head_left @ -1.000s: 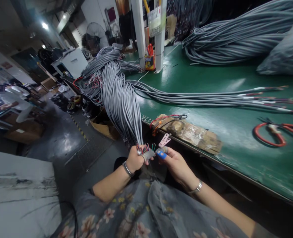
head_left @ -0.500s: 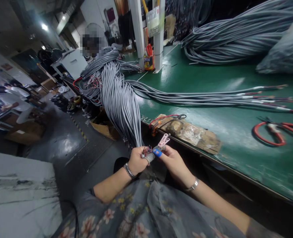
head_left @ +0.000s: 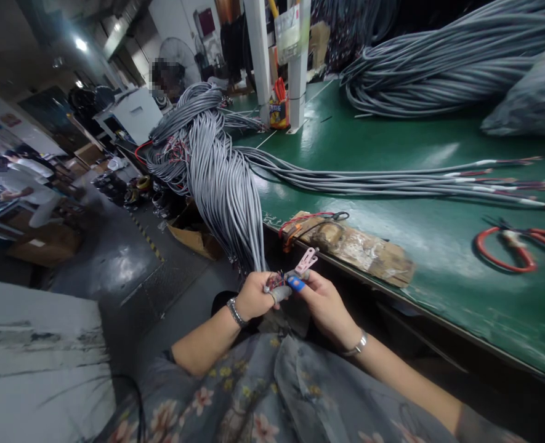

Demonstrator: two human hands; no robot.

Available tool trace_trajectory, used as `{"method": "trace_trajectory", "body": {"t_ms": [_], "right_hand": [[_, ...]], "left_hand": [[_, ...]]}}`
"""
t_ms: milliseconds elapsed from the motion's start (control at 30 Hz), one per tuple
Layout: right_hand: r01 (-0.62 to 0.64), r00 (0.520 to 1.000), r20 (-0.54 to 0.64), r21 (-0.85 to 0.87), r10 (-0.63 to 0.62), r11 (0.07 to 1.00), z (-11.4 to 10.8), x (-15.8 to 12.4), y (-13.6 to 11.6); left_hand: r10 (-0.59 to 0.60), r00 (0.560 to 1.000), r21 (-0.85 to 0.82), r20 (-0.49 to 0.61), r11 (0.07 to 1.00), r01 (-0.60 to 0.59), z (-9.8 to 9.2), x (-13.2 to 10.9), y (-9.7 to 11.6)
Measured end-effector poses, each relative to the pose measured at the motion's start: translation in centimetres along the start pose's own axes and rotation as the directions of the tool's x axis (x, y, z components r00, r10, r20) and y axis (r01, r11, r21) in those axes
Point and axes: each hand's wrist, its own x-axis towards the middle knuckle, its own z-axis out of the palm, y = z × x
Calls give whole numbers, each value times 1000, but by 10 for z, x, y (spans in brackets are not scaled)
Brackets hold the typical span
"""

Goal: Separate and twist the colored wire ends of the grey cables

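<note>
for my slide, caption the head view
Left hand gripping thin multicoloured wires, right hand close beside it, near a pink plastic clip.

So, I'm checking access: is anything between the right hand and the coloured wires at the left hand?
Nothing visible is: the right hand, holding the pink clip, is close beside the coloured wires in the left hand. Whether they touch is unclear.

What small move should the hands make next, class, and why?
Probably the right hand should gently separate one of the coloured wires: the left hand grips them in a bunch with their ends exposed, and the right hand, which seems to hold a pink clip, has its blue-covered thumb close beside them.
</note>
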Motion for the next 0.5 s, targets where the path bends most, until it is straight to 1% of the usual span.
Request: {"method": "trace_trajectory", "body": {"t_ms": [67,200,300,367,433,500], "right_hand": [[4,1000,7,-23,-4,1000,-1,1,0],[-3,1000,-7,-79,2,997,-2,1,-1],[-11,1000,-26,-83,8,997,-3,-1,0],[-18,999,-34,-38,17,999,-5,-3,1],[-31,999,-37,50,33,998,-9,-3,3],[-41,998,-41,154,48,987,-14,-2,4]], "left_hand": [[-12,999,20,30,1000,12,-1,0,1],[-15,997,-32,-75,999,13,1,-1,1],[4,993,-73,-122,997,-13,3,-1,1],[14,990,-94,-140,995,-27,3,0,1],[9,989,-115,-146,993,-26,1,0,1],[-10,992,-138,-128,990,-8,-1,1,1]]}}
